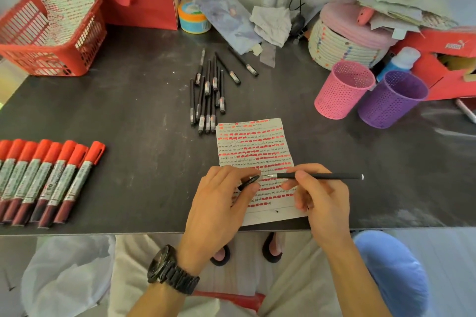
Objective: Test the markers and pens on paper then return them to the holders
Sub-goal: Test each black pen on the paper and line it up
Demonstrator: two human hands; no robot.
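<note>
Dark desk (128,110), markers (43,183) cropped, right grip (319,193) holds pen (324,176), left grip (219,201) perhaps its cap (248,183)

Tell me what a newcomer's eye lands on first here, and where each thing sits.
The paper, packed with red and black test marks, lies at the near edge of the table, where the right hand holds an uncapped pen and the left hand pinches its cap. A row of red markers lines the left side; a pink holder and a purple holder stand at the right.

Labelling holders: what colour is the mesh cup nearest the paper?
Pink, with a perforated wall: the mesh cup shows best in the head view.
</note>
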